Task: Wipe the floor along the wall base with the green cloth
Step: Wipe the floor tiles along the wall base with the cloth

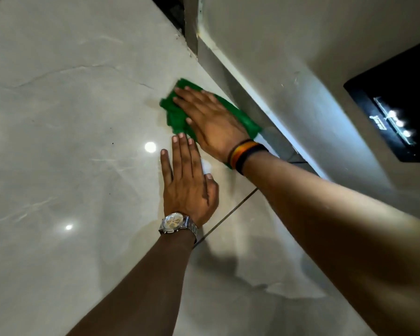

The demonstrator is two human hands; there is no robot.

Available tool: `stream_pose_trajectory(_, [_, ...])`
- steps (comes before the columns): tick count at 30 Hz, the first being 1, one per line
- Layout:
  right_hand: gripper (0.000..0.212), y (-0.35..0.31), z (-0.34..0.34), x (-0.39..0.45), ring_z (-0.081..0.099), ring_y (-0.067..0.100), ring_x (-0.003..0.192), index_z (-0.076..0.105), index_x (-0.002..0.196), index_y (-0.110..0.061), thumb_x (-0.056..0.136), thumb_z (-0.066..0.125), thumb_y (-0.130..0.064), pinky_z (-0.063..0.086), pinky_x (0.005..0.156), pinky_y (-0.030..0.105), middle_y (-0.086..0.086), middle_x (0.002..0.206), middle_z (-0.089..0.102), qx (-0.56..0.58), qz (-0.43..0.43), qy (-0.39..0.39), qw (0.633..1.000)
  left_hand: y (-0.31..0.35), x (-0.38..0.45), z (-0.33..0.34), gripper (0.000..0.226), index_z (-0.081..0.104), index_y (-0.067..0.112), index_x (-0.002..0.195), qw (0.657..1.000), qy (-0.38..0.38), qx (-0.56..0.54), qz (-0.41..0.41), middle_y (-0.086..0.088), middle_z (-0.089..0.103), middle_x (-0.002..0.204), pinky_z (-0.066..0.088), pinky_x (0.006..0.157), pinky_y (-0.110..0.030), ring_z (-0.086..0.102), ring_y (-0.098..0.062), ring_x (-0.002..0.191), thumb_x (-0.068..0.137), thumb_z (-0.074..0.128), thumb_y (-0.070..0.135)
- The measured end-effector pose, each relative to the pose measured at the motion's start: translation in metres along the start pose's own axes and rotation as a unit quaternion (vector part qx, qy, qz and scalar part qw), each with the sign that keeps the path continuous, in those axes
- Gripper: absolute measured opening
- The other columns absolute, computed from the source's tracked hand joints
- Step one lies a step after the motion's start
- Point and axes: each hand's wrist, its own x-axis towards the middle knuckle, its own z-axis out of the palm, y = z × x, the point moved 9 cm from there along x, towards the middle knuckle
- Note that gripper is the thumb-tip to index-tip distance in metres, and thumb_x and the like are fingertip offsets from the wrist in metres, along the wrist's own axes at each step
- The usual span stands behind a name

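Observation:
The green cloth lies flat on the glossy pale marble floor, right against the wall base. My right hand presses down on the cloth with its fingers stretched out flat and covers most of it. My left hand rests palm-down on the bare floor just in front of the cloth, fingers together, holding nothing; its fingertips nearly touch the cloth's near edge. A silver watch sits on the left wrist and coloured bands on the right wrist.
The light wall runs diagonally from top centre to the right edge. A black glossy panel hangs on it at the right. A dark opening shows at the top. A tile joint crosses the floor under my arms.

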Motion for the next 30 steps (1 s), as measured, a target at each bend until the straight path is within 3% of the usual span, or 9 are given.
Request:
stream_pose_trajectory(5, [0.053,0.012,-0.005,0.025,0.021,0.024,0.157,0.028,0.158,-0.010,0.107,0.033,-0.018,0.012,0.130,0.040,0.010,0.168,0.025,-0.025,0.150,0.077,0.985,-0.002,-0.001,0.003,0.087,0.019,-0.008,0.169,1.000,0.002,0.003,0.002,-0.027,0.013,0.179,0.006,0.136,-0.061,0.009,-0.039,0.168,0.095,0.044,0.030])
stream_pose_trajectory(12, [0.055,0.029,0.001,-0.159,0.026,0.026,0.154,0.033,0.155,-0.010,0.101,0.044,-0.015,0.020,0.128,0.051,0.011,0.166,0.030,-0.014,0.306,0.076,0.949,0.002,0.000,-0.001,0.086,0.013,-0.008,0.169,1.000,-0.015,0.014,0.010,-0.028,0.009,0.179,0.008,0.135,-0.064,0.007,-0.041,0.168,0.097,0.039,0.031])
stream_pose_trajectory(16, [0.055,0.028,0.005,-0.158,0.026,0.029,0.153,0.034,0.153,-0.008,0.101,0.046,-0.019,0.018,0.128,0.051,0.015,0.165,0.031,-0.037,0.323,0.075,0.942,0.001,-0.001,0.001,0.086,0.015,-0.009,0.169,1.000,-0.007,0.003,0.012,-0.028,0.010,0.179,0.008,0.135,-0.064,0.008,-0.042,0.168,0.096,0.039,0.031])
stream_pose_trajectory(23, [0.068,0.021,0.003,-0.077,0.023,0.030,0.155,0.031,0.156,-0.005,0.104,0.043,-0.046,0.012,0.129,0.047,0.017,0.167,0.025,-0.020,0.219,0.075,0.973,-0.001,0.000,0.004,0.084,0.016,-0.008,0.169,1.000,0.002,0.016,0.014,-0.027,0.011,0.179,0.006,0.136,-0.063,0.008,-0.041,0.168,0.097,0.035,0.032])
stream_pose_trajectory(25, [0.063,0.027,0.001,-0.103,0.023,0.027,0.155,0.031,0.156,-0.008,0.103,0.047,-0.039,0.012,0.130,0.045,0.014,0.166,0.028,-0.009,0.216,0.080,0.973,-0.001,0.000,0.003,0.084,0.014,-0.008,0.169,1.000,0.007,0.026,0.016,-0.028,0.010,0.179,0.006,0.136,-0.063,0.007,-0.041,0.168,0.098,0.036,0.032])
stream_pose_trajectory(30, [0.060,0.046,0.007,-0.263,0.028,0.026,0.154,0.031,0.156,-0.011,0.100,0.048,-0.021,0.023,0.127,0.051,0.011,0.165,0.032,-0.007,0.325,0.079,0.942,-0.001,-0.002,0.003,0.082,0.011,-0.008,0.169,0.999,0.007,0.028,0.027,-0.028,0.007,0.179,0.006,0.135,-0.063,0.005,-0.040,0.168,0.102,0.037,0.030])
